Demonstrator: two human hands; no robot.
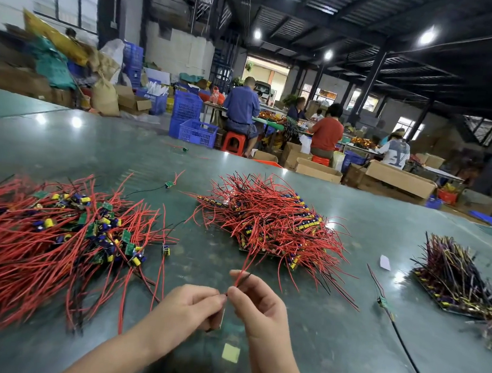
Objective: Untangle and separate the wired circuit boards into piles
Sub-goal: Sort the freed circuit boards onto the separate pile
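Both hands meet low over the green worktop (331,323), just in front of the middle pile (268,220). The left hand (185,306) curls its fingers and pinches a small board (221,318) that hangs down between the hands. The right hand (255,300) pinches the board's red wire (245,263), and the wire goes up toward the middle pile. Most of the board is hidden behind the fingers. The middle pile is a neat heap of boards with red wires. Left of it lies a messy tangle (60,237) with green boards and yellow parts. Right of it sits a darker pile (459,280), blurry at the edge.
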